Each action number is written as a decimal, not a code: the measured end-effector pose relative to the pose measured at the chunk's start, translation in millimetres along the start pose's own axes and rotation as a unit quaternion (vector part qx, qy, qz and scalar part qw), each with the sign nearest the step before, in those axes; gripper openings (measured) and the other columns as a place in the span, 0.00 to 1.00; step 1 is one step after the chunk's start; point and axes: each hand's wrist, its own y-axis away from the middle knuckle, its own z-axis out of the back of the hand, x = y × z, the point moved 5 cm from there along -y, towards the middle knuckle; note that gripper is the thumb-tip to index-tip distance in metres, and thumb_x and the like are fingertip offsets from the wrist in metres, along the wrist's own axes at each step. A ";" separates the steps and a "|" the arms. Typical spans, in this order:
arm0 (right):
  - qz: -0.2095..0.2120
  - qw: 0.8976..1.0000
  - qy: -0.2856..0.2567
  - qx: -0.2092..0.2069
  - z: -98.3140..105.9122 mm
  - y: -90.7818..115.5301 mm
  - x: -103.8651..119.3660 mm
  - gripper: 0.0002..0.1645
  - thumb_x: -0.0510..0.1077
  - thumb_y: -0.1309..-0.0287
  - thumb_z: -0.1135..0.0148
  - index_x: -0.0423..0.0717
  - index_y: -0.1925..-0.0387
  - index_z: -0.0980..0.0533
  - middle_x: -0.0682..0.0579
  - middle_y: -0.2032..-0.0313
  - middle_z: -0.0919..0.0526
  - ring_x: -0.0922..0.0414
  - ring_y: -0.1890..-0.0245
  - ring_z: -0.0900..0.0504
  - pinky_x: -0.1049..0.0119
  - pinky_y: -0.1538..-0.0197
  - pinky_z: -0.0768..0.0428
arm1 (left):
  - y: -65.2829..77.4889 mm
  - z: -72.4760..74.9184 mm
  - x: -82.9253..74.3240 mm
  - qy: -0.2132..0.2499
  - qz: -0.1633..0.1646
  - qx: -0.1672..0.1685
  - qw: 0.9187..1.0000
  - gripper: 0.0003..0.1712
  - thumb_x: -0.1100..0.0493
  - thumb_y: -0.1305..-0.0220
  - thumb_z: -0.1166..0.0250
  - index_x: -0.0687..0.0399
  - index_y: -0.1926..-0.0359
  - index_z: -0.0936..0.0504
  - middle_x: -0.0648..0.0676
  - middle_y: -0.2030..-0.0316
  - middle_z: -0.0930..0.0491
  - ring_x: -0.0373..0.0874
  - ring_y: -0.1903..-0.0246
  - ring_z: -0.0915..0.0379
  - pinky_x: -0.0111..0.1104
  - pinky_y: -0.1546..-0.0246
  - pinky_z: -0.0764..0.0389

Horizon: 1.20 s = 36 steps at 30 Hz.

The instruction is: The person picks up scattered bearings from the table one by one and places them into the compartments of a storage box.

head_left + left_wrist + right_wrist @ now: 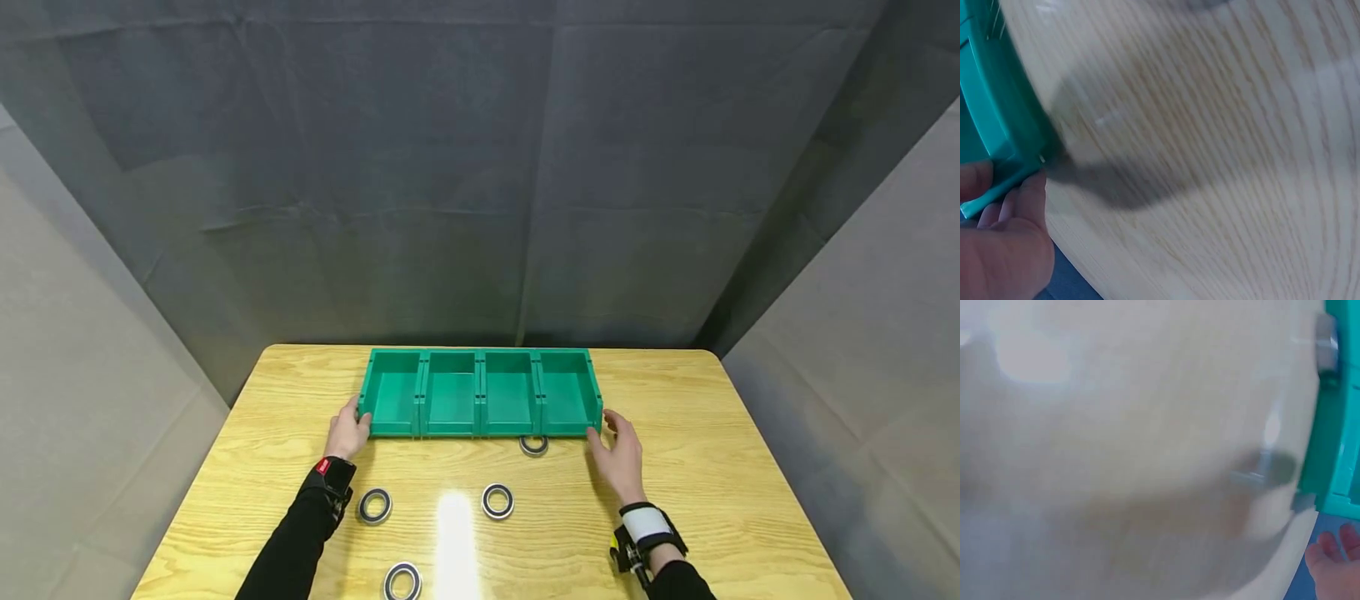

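A green four-section bin row (pixel 450 428) lies along the far side of the table. My left hand (pixel 348 432) grips its left end; in the left wrist view the thumb overlaps the rim and the fingers reach round the outer corner of the green bin (pixel 1013 119). At the opposite end, my right hand (pixel 618 458) is beside the front right corner with thumb and fingers spread apart. The right wrist view has these bent fingers just off the corner of the bin (pixel 1329 469). One ball bearing (pixel 534 453) sits against the bin's front edge, partly hidden.
Nearer on the wooden table (pixel 720 500) lie more bearings: one right of centre (pixel 486 502), one by the left wrist (pixel 363 507) and one at the front (pixel 391 582). Grey cloth (pixel 420 208) hangs behind the table, with pale panels at both sides.
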 end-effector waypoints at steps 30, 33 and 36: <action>-0.062 0.991 0.100 0.067 2.7 -19.2 13.0 0.28 0.38 0.27 0.49 0.29 0.31 0.35 0.25 0.36 0.29 0.30 0.35 0.29 0.37 0.34 0.29 | 35.2 -19.7 -43.9 -0.106 -0.179 0.001 0.978 0.37 0.60 0.26 0.47 0.70 0.23 0.48 0.72 0.23 0.54 0.69 0.22 0.64 0.63 0.25 0.58; -0.058 0.991 0.100 0.068 -1.2 -19.6 14.2 0.29 0.38 0.27 0.47 0.29 0.31 0.35 0.26 0.37 0.27 0.31 0.37 0.26 0.38 0.36 0.27 | 36.6 -34.6 -60.6 -0.089 -0.185 0.044 0.978 0.39 0.54 0.24 0.49 0.70 0.23 0.50 0.71 0.22 0.54 0.68 0.22 0.63 0.60 0.24 0.57; -0.055 0.991 0.095 0.076 -6.2 -20.1 15.9 0.29 0.39 0.27 0.46 0.29 0.30 0.35 0.26 0.37 0.26 0.33 0.39 0.23 0.40 0.38 0.24 | 35.0 -47.3 -70.9 -0.082 -0.167 0.081 0.979 0.43 0.53 0.25 0.47 0.72 0.23 0.56 0.72 0.22 0.61 0.69 0.22 0.61 0.60 0.24 0.53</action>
